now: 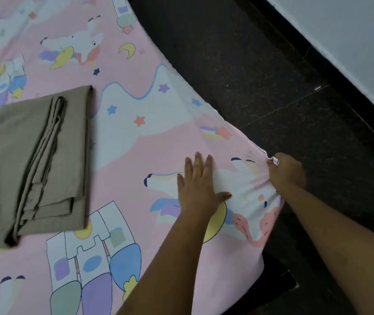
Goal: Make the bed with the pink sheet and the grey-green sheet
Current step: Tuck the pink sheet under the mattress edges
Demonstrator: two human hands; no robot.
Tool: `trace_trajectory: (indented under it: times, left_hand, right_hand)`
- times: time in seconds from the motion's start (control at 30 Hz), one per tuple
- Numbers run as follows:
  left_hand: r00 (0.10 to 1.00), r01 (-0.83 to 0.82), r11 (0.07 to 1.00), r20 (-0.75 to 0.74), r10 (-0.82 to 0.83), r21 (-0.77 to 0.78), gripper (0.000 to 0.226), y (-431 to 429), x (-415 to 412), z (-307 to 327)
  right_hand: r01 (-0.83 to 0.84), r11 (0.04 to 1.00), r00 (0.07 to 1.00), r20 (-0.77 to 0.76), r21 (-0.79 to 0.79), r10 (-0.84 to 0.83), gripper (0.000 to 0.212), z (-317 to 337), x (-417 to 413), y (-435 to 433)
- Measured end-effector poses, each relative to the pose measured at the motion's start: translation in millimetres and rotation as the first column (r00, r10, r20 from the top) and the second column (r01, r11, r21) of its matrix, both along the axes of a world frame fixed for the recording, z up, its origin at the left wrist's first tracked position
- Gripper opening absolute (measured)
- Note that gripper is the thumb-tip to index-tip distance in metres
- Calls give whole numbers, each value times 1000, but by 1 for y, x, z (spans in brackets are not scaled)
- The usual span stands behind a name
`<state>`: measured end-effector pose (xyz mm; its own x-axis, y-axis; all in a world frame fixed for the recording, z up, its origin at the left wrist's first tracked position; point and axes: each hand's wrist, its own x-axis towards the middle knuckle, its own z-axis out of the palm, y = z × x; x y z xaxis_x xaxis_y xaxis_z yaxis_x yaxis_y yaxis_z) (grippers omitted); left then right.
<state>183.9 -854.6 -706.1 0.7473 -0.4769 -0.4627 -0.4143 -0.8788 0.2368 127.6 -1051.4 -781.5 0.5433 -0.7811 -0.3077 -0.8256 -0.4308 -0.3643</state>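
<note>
The pink sheet (136,137), printed with unicorns, stars and castles, lies spread over the bed and reaches its right edge. My left hand (198,185) presses flat on it near that edge, fingers straight. My right hand (287,171) grips a bunched fold of the pink sheet at the bed's edge, and creases fan out from the grip. The grey-green sheet (38,164) lies folded in a rectangle on the bed, to the left of both hands and apart from them.
A dark speckled floor (261,76) runs along the bed's right side. A black skirting strip and a pale wall (352,37) stand at the upper right. A dark bed frame corner (279,285) shows below the sheet's edge.
</note>
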Motion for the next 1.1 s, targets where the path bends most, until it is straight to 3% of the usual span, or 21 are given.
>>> trace_trajectory:
  times: [0.17, 0.3, 0.43, 0.5, 0.57, 0.63, 0.7, 0.77, 0.83, 0.93, 1.03, 1.1]
  left_hand:
    - [988, 98, 995, 127, -93, -28, 92, -4, 2, -1]
    - [989, 119, 993, 89, -120, 21, 85, 0, 6, -7]
    - [988, 132, 991, 80, -132, 14, 82, -4, 4, -18]
    - [988, 127, 992, 85, -126, -2, 82, -5, 4, -23]
    - [989, 121, 993, 88, -121, -1, 82, -5, 3, -24]
    - [989, 119, 993, 87, -119, 7, 82, -7, 2, -24]
    - [989, 120, 992, 88, -122, 26, 82, -11, 2, -24]
    - [987, 124, 991, 95, -128, 47, 82, -16, 2, -25]
    - [984, 134, 989, 111, -141, 69, 84, -20, 1, -25]
    - [979, 146, 984, 126, -158, 100, 86, -25, 2, -26]
    - [974, 168, 978, 135, -184, 125, 86, -29, 2, -26]
    - [969, 184, 972, 140, -204, 145, 86, -32, 2, -27]
  right_hand:
    - [-301, 942, 948, -150, -150, 280, 17, -10, -4, 7]
    - [-396, 909, 897, -265, -126, 354, 15, -20, 4, 28]
    - [-248, 968, 910, -332, 40, 247, 24, -30, -2, 37]
    - [-214, 952, 885, -369, 220, 284, 27, -38, -13, 37]
    - [-117, 880, 923, -278, 460, 267, 39, -45, -26, 37]
    - [-19, 808, 974, -171, 589, 147, 51, -46, -36, 37]
    - [116, 739, 985, -171, 664, -1, 54, -41, -42, 39]
    - [224, 622, 963, -268, 750, -23, 54, -29, -45, 46]
    - [264, 522, 937, -344, 811, 62, 57, -9, -44, 53]
    - [309, 456, 917, -388, 835, 90, 55, 6, -43, 61]
    - [252, 449, 932, -340, 857, 126, 38, 3, -39, 67]
    - [207, 514, 926, -337, 832, 172, 34, -2, -37, 72]
